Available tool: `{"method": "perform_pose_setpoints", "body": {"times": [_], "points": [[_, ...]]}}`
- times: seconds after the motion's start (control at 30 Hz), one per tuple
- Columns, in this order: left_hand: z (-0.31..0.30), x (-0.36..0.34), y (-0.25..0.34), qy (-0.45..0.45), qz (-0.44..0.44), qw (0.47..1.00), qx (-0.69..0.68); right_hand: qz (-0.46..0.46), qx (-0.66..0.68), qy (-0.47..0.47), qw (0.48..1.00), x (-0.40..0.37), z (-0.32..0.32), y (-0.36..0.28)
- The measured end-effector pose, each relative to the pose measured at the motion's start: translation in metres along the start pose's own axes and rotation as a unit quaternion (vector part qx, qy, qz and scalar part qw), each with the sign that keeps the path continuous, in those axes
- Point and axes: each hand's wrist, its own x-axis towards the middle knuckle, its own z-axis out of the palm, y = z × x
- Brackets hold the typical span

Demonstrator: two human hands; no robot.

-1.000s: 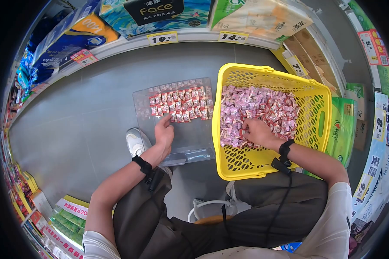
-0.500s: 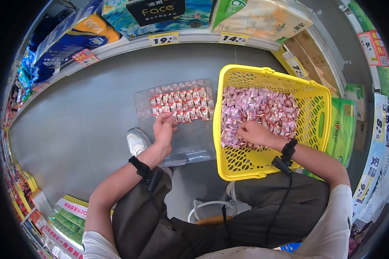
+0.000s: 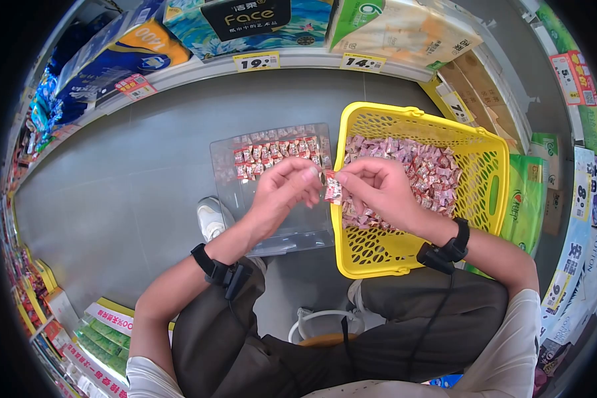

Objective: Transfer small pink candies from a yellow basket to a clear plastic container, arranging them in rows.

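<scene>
A small red-and-white wrapped candy [image 3: 333, 188] is pinched between the thumb and fingers of my right hand [image 3: 385, 192], above the left rim of the yellow basket [image 3: 359, 268]. My left hand [image 3: 285, 192] is beside that candy, its fingers half curled and apart with nothing visible in them. Pink and red wrapped candies [image 3: 438, 174] lie heaped in the basket. Below my left hand sits a clear plastic tray [image 3: 278, 235], with rows of red-and-white candies [image 3: 272, 151] standing at its far side; my hand hides part of them.
Tissue packs [image 3: 252, 23] line the shelf [image 3: 199, 76] ahead, with price tags along its edge. Green packages [image 3: 524, 199] stand right of the basket. My white shoe [image 3: 211, 219] is by the tray's left side. A low white-framed object [image 3: 325, 322] is between my legs.
My right hand has risen from the heap and moved left, now with a red-and-white candy in it. My left hand has moved right and away from the tray's candy rows, toward my right hand.
</scene>
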Motion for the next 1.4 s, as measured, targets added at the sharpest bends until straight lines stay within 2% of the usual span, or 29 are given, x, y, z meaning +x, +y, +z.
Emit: {"method": "perform_pose_setpoints", "body": {"times": [0.03,0.1,0.17,0.27,0.4,0.47,0.53,0.63,0.7,0.9,1.33,1.4], "points": [[0.003,0.0,0.001,0.0,0.0,1.0,0.0,-0.009,-0.022,0.013,1.0,0.001,0.004,-0.001],[0.007,-0.001,0.002,-0.078,0.025,0.997,0.013,-0.018,-0.044,0.027,0.998,0.002,0.009,0.001],[0.009,0.0,0.002,-0.078,0.023,0.996,0.03,-0.053,-0.103,0.059,0.992,0.003,0.011,0.004],[0.007,-0.001,0.0,-0.071,0.021,0.996,0.059,-0.023,-0.115,0.059,0.991,0.001,0.013,0.001],[0.0,-0.002,-0.004,-0.071,-0.006,0.993,0.097,-0.045,-0.055,0.075,0.995,0.005,0.01,0.007],[-0.003,-0.003,-0.004,-0.076,-0.02,0.992,0.094,0.004,-0.033,0.073,0.997,0.006,0.008,0.0],[-0.002,-0.003,-0.004,-0.081,-0.033,0.992,0.092,-0.007,-0.043,0.07,0.997,0.004,0.007,0.001],[0.003,-0.003,-0.004,-0.082,-0.005,0.996,0.045,-0.029,-0.063,0.071,0.995,0.004,0.008,0.011],[0.003,-0.003,-0.001,-0.09,-0.041,0.994,0.041,-0.042,-0.073,0.073,0.994,0.003,0.008,0.012],[-0.001,-0.001,-0.006,-0.072,-0.043,0.99,0.114,-0.011,-0.094,0.067,0.993,0.002,0.012,0.007],[-0.012,-0.003,-0.015,-0.078,-0.02,0.991,0.103,0.008,-0.092,0.056,0.994,0.001,0.017,0.009],[-0.013,-0.001,-0.018,-0.035,-0.02,0.993,0.113,0.001,-0.082,0.07,0.994,0.003,0.016,0.012]]}}
